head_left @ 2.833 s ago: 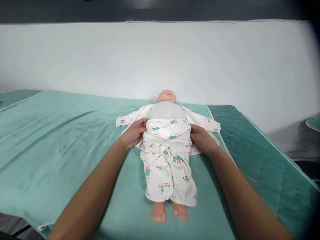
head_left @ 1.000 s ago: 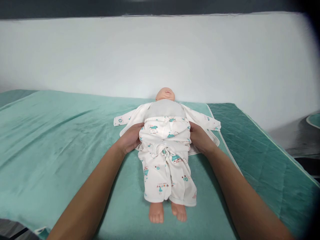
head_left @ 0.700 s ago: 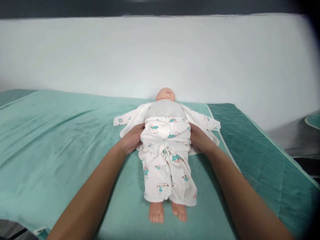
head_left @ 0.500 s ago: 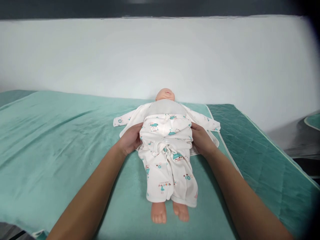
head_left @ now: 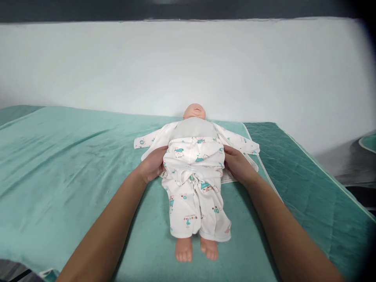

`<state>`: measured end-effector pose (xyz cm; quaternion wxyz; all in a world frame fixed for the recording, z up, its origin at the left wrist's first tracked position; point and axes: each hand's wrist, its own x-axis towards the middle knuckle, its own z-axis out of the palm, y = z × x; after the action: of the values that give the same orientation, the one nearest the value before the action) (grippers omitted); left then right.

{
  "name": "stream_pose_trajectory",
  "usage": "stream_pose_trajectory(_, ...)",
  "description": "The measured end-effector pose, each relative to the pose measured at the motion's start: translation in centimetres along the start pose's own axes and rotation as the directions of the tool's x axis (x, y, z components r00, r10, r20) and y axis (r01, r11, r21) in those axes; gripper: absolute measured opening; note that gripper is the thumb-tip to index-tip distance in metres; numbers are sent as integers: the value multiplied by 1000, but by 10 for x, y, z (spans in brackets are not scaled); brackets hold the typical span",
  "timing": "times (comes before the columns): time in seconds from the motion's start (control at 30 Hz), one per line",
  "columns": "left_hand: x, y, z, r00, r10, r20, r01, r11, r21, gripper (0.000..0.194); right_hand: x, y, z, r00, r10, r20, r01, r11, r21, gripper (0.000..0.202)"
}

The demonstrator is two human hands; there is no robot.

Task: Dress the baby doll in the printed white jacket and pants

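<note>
A baby doll (head_left: 195, 111) lies on its back, head toward the wall and bare feet toward me. White printed pants (head_left: 194, 188) cover its legs and reach over the belly. Beneath its back, a white printed shirt (head_left: 151, 139) is spread out with both sleeves to the sides, leaving the grey chest bare. My left hand (head_left: 153, 163) grips the left edge of the pants at the hip. On the opposite side, my right hand (head_left: 238, 164) grips the right edge. Fabric hides some fingertips of both hands.
A light green cloth (head_left: 73, 176) lies under the doll. To the right is a darker quilted green mat (head_left: 305, 184). A white wall (head_left: 188, 62) rises behind the doll's head.
The pants and the doll's feet have shifted slightly to the left, and the waistband sits a little lower. Both hands keep nearly the same place.
</note>
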<state>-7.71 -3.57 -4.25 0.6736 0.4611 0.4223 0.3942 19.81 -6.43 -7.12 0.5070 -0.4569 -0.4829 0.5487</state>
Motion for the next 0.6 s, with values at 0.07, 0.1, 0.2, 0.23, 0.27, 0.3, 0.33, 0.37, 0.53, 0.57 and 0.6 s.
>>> stream_pose_trajectory(0.07, -3, 1, 1, 999, -51, 2, 51, 998, 36, 37, -2, -1, -1, 1000, -11, 22, 11, 1000, -5, 22)
stream_pose_trajectory(0.1, -5, 2, 1, 998, -68, -4, 68, 997, 47, 39, -3, -2, -1, 1000, -13, 29, 13, 1000, 0, 22)
stream_pose_trajectory(0.2, -8, 2, 3, 998, -58, -28, 60, 997, 44, 45, -6, -4, -1, 999, -25, 48, 23, 999, 41, 26)
stream_pose_trajectory(0.23, -8, 3, 4, 998, -54, -28, 54, 998, 33, 47, -6, -4, -1, 998, -30, 55, 27, 998, 47, 28)
stream_pose_trajectory(0.27, -9, 2, 5, 999, -50, -22, 50, 999, 19, 48, -7, -5, -1, 998, -34, 60, 31, 998, 47, 30)
stream_pose_trajectory(0.3, -9, 2, 7, 999, -47, -14, 47, 999, 2, 49, -7, -5, -1, 997, -35, 64, 33, 999, 39, 31)
stream_pose_trajectory(0.33, -8, 2, 8, 999, -46, -6, 45, 999, -18, 49, -7, -5, -1, 997, -35, 67, 33, 999, 25, 32)
stream_pose_trajectory(0.37, -8, 2, 9, 999, -45, 1, 45, 998, -40, 47, -6, -5, -1, 997, -33, 67, 33, 999, 10, 33)
stream_pose_trajectory(0.53, -5, 0, 13, 995, -94, 31, 98, 976, -192, 36, -5, -2, -1, 998, -26, 60, 29, 998, -50, 30)
stream_pose_trajectory(0.57, -5, -1, 13, 993, -112, 41, 119, 967, -224, 36, -5, -2, -1, 998, -27, 62, 31, 998, -54, 28)
stream_pose_trajectory(0.6, -4, -1, 13, 990, -128, 52, 137, 958, -251, 35, -5, -2, -1, 997, -31, 68, 35, 998, -51, 26)
